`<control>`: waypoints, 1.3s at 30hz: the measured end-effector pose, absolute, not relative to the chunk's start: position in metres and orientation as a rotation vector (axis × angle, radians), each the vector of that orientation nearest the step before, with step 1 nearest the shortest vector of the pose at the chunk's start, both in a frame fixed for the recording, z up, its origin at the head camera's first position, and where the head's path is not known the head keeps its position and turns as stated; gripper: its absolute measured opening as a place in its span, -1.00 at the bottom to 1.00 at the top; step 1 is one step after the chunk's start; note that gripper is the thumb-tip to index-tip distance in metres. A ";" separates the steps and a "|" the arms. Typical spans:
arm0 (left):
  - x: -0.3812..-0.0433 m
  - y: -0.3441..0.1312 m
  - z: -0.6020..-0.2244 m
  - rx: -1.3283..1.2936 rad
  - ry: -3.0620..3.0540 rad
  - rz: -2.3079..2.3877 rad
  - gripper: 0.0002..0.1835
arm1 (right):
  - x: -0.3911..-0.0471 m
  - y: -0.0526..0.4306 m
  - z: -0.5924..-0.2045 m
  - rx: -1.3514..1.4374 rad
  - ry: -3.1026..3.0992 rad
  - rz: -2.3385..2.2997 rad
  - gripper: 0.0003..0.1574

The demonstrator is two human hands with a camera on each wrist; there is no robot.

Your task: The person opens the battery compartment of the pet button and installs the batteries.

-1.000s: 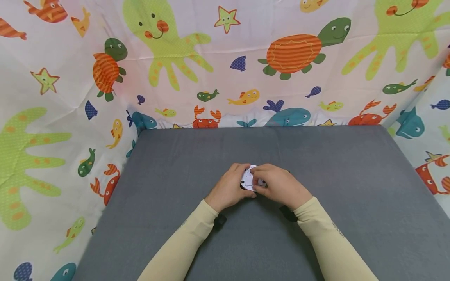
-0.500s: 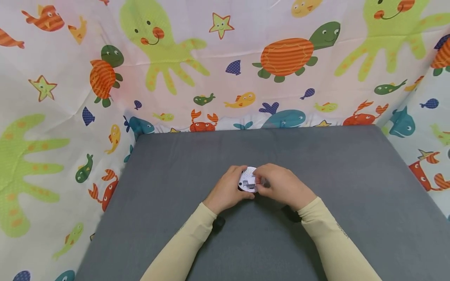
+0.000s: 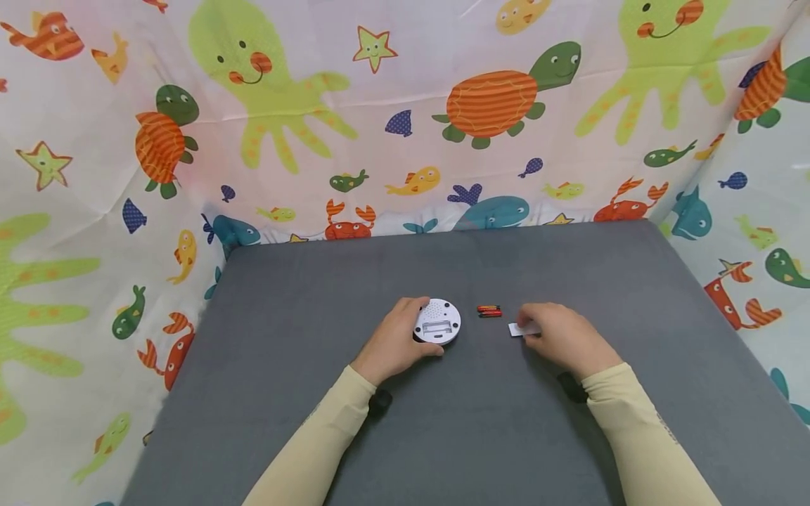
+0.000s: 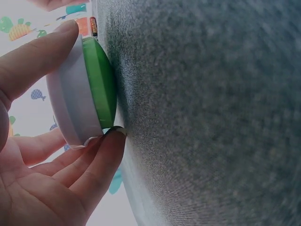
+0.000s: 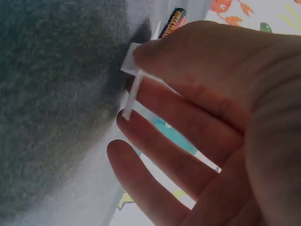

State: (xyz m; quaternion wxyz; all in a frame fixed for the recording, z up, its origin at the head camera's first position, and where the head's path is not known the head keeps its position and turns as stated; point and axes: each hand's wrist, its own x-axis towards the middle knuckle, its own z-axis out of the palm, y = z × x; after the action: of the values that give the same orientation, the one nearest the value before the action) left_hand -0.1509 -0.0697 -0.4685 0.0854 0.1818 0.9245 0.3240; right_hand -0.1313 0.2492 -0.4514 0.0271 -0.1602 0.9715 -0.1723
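Note:
My left hand [image 3: 394, 339] grips the edge of a round white battery-powered device [image 3: 438, 310] between thumb and fingers. Its back faces up, showing speaker holes and an uncovered battery slot with nothing in it. In the left wrist view its green domed front [image 4: 99, 80] points down at the table. To its right lie two small red-and-black batteries [image 3: 489, 311], side by side. Farther right, my right hand [image 3: 564, 339] pinches a small white battery cover [image 3: 515, 329] just at the table surface. Close up, the right wrist view shows the cover [image 5: 130, 60] under the thumb, fingers spread below.
A grey cloth-covered table [image 3: 354, 281] lies under both hands. Behind it and at both sides hangs a white curtain [image 3: 380, 105] printed with sea animals. Dark wrist cameras sit under both wrists.
My right hand has pulled the battery cover off the device and carried it to the right. The batteries, hidden before, now show on the table. My left hand still holds the device.

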 end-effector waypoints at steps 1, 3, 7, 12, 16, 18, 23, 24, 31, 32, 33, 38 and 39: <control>-0.151 -0.070 -0.469 0.539 2.758 0.958 0.02 | -0.132 0.249 -0.452 -0.485 2.994 -0.533 -0.83; -0.151 -0.071 -0.471 0.539 2.763 0.937 0.02 | -0.135 0.246 -0.454 -0.466 2.985 -0.547 -0.86; -0.150 -0.069 -0.473 0.546 2.764 0.915 0.02 | -0.146 0.237 -0.453 -0.464 2.997 -0.573 -0.93; -0.149 -0.064 -0.473 0.553 2.765 0.914 0.02 | -0.164 0.225 -0.456 -0.505 3.045 -0.570 -0.91; -0.147 -0.061 -0.473 0.547 2.756 0.903 0.03 | -0.172 0.222 -0.462 -0.497 3.068 -0.508 -0.92; -0.146 -0.060 -0.473 0.540 2.756 0.903 0.03 | -0.173 0.222 -0.464 -0.497 3.073 -0.488 -0.93; -0.146 -0.062 -0.474 0.522 2.758 0.902 0.02 | -0.175 0.219 -0.468 -0.494 3.074 -0.485 -0.95; -0.147 -0.062 -0.475 0.519 2.757 0.901 0.02 | -0.176 0.218 -0.468 -0.495 3.074 -0.480 -0.95; -0.151 -0.069 -0.472 0.513 2.774 0.904 0.02 | -0.179 0.206 -0.459 -0.507 3.074 -0.419 -0.93; -0.151 -0.070 -0.472 0.513 2.779 0.897 0.02 | -0.178 0.203 -0.455 -0.514 3.076 -0.417 -0.92; -0.152 -0.071 -0.472 0.513 2.784 0.888 0.02 | -0.177 0.199 -0.451 -0.525 3.079 -0.419 -0.92; -0.154 -0.073 -0.471 0.511 2.789 0.877 0.02 | -0.167 0.179 -0.434 -0.620 3.130 -0.456 -0.90; -0.154 -0.073 -0.470 0.509 2.786 0.881 0.02 | -0.165 0.176 -0.432 -0.648 3.145 -0.468 -0.90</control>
State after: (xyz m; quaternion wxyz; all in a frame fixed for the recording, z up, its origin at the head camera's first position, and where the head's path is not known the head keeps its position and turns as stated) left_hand -0.1539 -0.0728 -0.4701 0.0877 0.1709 0.9357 0.2958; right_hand -0.1652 0.1755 -0.4325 -0.0518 -0.1993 0.9679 -0.1439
